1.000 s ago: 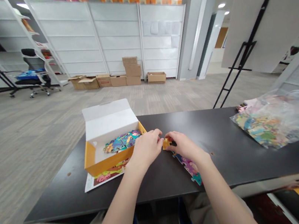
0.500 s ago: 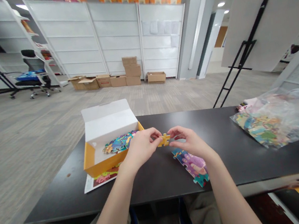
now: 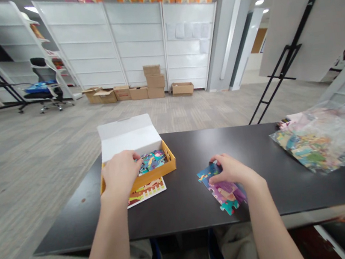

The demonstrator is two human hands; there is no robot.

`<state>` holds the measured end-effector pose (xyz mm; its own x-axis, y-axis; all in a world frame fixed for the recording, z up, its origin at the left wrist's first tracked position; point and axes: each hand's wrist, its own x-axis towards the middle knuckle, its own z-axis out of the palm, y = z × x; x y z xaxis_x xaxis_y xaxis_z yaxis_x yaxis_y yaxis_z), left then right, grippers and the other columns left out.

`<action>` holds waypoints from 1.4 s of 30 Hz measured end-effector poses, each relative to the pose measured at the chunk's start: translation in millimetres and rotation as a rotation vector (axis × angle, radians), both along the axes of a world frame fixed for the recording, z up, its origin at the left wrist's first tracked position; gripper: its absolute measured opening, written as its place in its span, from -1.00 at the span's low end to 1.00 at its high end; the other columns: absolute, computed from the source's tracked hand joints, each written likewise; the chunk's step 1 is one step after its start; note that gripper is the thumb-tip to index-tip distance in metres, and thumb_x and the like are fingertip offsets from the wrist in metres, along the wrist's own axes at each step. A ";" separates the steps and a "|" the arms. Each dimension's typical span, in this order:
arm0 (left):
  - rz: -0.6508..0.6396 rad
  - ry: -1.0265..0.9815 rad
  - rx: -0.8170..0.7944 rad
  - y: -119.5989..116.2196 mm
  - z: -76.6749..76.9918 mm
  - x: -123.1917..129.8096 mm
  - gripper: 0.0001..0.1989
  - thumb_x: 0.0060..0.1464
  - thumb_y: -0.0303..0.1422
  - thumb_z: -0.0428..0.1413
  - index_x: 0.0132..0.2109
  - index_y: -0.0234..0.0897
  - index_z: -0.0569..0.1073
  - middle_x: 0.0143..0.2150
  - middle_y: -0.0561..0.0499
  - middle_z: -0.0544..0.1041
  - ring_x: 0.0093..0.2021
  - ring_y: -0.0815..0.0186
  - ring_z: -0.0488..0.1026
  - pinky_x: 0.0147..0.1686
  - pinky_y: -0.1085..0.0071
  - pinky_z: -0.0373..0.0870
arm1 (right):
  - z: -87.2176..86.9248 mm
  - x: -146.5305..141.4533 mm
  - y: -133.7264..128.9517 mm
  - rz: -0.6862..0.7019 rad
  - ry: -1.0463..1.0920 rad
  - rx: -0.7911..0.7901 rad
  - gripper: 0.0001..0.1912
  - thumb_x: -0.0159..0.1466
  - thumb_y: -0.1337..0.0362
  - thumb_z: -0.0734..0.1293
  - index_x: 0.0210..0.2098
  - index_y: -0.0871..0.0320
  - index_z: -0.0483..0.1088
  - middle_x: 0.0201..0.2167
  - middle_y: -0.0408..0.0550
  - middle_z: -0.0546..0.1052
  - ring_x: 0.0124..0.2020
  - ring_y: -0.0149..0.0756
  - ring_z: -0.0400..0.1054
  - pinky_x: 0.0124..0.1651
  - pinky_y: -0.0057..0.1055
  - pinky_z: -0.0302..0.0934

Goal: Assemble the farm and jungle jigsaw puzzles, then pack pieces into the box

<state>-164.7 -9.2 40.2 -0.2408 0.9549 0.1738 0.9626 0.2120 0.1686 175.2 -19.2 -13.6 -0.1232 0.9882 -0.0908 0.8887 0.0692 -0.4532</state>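
And there was the right hand [image 3: 232, 170], palm down, fingers loosely cupped on an interlocked jigsaw strip [image 3: 226, 195] on the black desk [image 3: 178, 208], its long axis slanting toward the person! The left hand [image 3: 121, 174] sat knuckles-up over the orange cardboard box [image 3: 165, 165], fingertips hidden by the loose pieces [image 3: 153, 160], grip impossible to call. The box's white lid [image 3: 127, 132] stood open; a clear plastic bag [image 3: 320, 142] lay far right.

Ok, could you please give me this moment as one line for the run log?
left hand: over orange puzzle box | right hand: on joined jigsaw pieces
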 end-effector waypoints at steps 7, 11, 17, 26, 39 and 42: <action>-0.189 -0.054 0.083 -10.8 19.8 23.2 -0.69 0.19 -0.15 0.05 -0.11 -0.15 0.61 -0.17 -0.13 0.65 -0.14 -0.02 0.58 -0.22 0.21 0.44 | -9.4 -12.3 11.2 -0.161 -0.115 0.077 -0.39 0.03 -0.20 0.48 -0.13 0.11 0.43 -0.20 0.05 0.45 -0.17 -0.08 0.40 -0.20 -0.27 0.23; -0.514 -0.129 0.070 -23.2 22.9 53.1 -0.77 0.20 -0.22 0.09 -0.12 -0.16 0.60 -0.15 -0.06 0.65 -0.12 0.09 0.58 -0.15 0.27 0.44 | -10.7 -6.5 11.8 -0.126 -0.112 0.140 -0.50 0.11 -0.12 0.47 -0.14 0.12 0.48 -0.19 0.07 0.45 -0.16 -0.09 0.39 -0.15 -0.26 0.24; -0.822 -0.088 -0.145 -40.0 2.0 109.4 -0.74 0.15 -0.18 0.19 -0.09 -0.22 0.58 -0.14 -0.10 0.62 -0.11 0.04 0.59 -0.14 0.22 0.48 | -8.1 10.5 13.7 0.021 -0.018 0.061 -0.51 0.09 0.14 0.52 -0.02 0.20 0.50 -0.11 0.10 0.46 -0.18 -0.17 0.39 -0.04 -0.27 0.27; -0.839 -0.150 -0.209 -20.2 -39.8 139.6 -0.22 -0.12 0.10 0.28 0.17 -0.24 0.39 0.13 -0.19 0.45 -0.06 -0.09 0.57 -0.13 0.09 0.52 | -8.7 6.7 14.3 0.039 0.001 0.093 -0.60 -0.01 0.15 0.56 -0.23 0.16 0.46 -0.25 0.01 0.47 -0.19 -0.17 0.35 -0.12 -0.29 0.23; -0.828 -0.193 -0.239 -6.7 -47.6 135.7 -0.17 -0.06 0.01 0.28 0.29 -0.22 0.27 0.21 -0.23 0.39 0.02 -0.13 0.54 -0.05 0.10 0.49 | -0.8 5.2 14.7 0.105 0.422 0.105 -0.83 0.16 0.23 0.37 -0.26 0.11 0.36 -0.35 -0.12 0.53 -0.35 -0.28 0.37 -0.23 -0.33 0.24; -0.826 -0.205 -0.247 -2.8 -48.6 135.0 -0.14 -0.10 0.03 0.30 0.28 -0.24 0.29 0.19 -0.22 0.39 0.00 -0.14 0.54 -0.05 0.06 0.50 | 1.4 4.1 14.4 0.145 0.403 0.089 -0.86 0.20 0.22 0.33 -0.27 0.13 0.39 -0.32 -0.08 0.52 -0.32 -0.27 0.37 -0.21 -0.31 0.24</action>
